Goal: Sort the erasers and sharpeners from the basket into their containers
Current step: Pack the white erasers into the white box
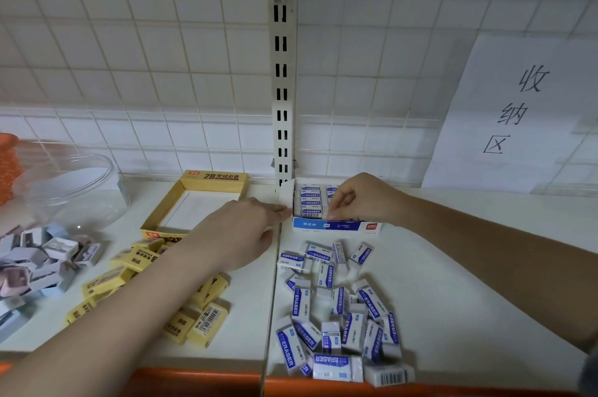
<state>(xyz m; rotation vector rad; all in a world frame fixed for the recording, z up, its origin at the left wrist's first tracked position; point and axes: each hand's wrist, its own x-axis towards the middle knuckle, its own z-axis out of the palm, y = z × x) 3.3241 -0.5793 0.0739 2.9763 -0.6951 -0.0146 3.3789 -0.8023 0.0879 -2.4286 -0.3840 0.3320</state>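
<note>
The right hand [359,199] pinches an eraser [331,207] lengthwise over the blue box [336,225], whose side flap the left hand's [239,235] straight fingers [280,210] steady.

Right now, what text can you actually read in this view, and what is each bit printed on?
"收纳区": white paper sign on the tiled wall.
"2B", then blurred Chinese characters: yellow eraser box.
"ERASER": blue-and-white erasers loose on the shelf, and those packed in the blue-and-white eraser box.
"deli" logo and "CLASSIC": that box's front, barely legible.
Yellow erasers: print and barcode digits too blurred.
Sharpeners: nothing readable.
</note>
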